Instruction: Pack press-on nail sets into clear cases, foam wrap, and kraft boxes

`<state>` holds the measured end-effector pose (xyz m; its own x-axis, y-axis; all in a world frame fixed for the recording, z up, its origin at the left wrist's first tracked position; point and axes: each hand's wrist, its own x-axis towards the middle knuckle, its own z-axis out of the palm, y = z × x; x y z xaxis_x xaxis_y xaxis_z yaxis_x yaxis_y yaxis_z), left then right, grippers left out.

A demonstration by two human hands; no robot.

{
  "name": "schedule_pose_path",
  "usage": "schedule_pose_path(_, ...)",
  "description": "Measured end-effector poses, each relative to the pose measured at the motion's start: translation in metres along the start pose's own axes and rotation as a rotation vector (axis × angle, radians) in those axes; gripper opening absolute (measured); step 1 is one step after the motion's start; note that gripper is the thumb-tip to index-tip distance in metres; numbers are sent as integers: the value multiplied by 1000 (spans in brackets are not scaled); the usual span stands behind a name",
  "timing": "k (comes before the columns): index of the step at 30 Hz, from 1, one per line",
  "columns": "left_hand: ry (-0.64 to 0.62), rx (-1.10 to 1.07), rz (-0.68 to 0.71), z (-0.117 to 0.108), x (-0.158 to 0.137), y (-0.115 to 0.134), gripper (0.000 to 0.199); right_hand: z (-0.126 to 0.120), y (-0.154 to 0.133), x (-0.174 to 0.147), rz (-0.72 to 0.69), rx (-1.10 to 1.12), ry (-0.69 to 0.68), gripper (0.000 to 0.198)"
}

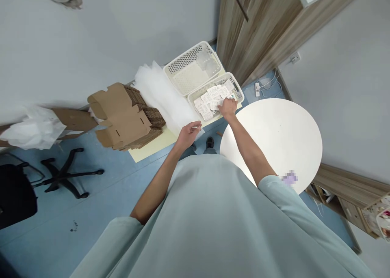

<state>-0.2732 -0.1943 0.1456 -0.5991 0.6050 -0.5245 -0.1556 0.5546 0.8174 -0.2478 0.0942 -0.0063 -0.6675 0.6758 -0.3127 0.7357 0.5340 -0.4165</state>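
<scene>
My right hand (228, 108) reaches over the near rim of a white plastic basket (191, 97). Its fingers curl down onto a pile of small white printed cards or packets (213, 94). A bit of green print shows just beyond the fingertips, which are partly hidden, so what they grip is unclear. My left hand (187, 136) hovers in front of the baskets, fingers loosely bent and thumb apart, holding nothing visible. Behind the filled basket stands a second white basket (186, 80), with a clear plastic item (207, 63) at its right end.
Left of the baskets lie white foam sheets (166, 95) and stacked flat brown cartons (122, 119), on a low pale yellow surface (145, 149). A round white table (280, 136) stands close on my right. A wheeled chair base (63, 174) is at left; a power strip (257, 89) lies near the cabinet.
</scene>
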Motion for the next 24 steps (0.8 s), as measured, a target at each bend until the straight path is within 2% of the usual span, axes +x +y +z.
schedule_pose_path(3,-11,2,26,-16,10,3,46,2,-9,1,47,-53,-26,40)
schedule_pose_path(7,-30,-24,40,-43,19,5,44,-7,-23,-11,81,-60,-18,23)
schedule_pose_path(10,-50,-56,39,-61,26,3,44,-20,-34,-21,160,-91,-4,18)
schedule_pose_path(13,-90,-110,58,-70,36,-3,45,-41,-40,-37,277,-20,82,15)
schedule_pose_path(15,-132,-138,68,-69,44,-7,47,-56,-40,-54,335,85,130,11)
schedule_pose_path(18,-217,-176,67,-58,54,-11,51,-79,-38,-95,352,327,163,20)
schedule_pose_path(24,-473,-185,25,-18,53,-1,66,-107,-48,-214,406,892,186,34)
